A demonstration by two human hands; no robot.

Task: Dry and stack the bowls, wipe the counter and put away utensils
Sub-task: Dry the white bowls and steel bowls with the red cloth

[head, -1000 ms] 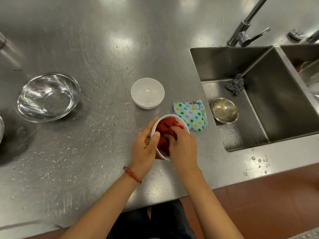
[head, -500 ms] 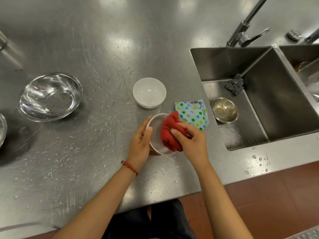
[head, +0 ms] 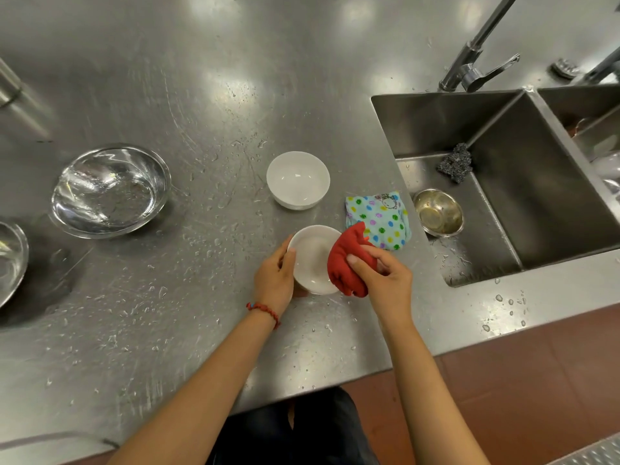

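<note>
My left hand (head: 275, 280) grips the left rim of a small white bowl (head: 310, 260), tilted toward me just above the wet steel counter (head: 167, 313). My right hand (head: 385, 280) clutches a bunched red cloth (head: 347, 263) at the bowl's right rim, covering that edge. A second white bowl (head: 298, 179) stands upright on the counter just beyond. A folded cloth with coloured dots (head: 377, 218) lies right of the bowls, next to the sink.
A large steel bowl (head: 109, 191) sits at the left, and part of another (head: 10, 260) shows at the left edge. The sink (head: 553, 196) on the right holds a small steel bowl (head: 437, 213) and a steel scourer (head: 456, 161). A tap (head: 469, 62) rises behind it.
The red cloth has come out of the bowl's inside and now sits at its right rim. The bowl's white interior is exposed. My left hand keeps its grip.
</note>
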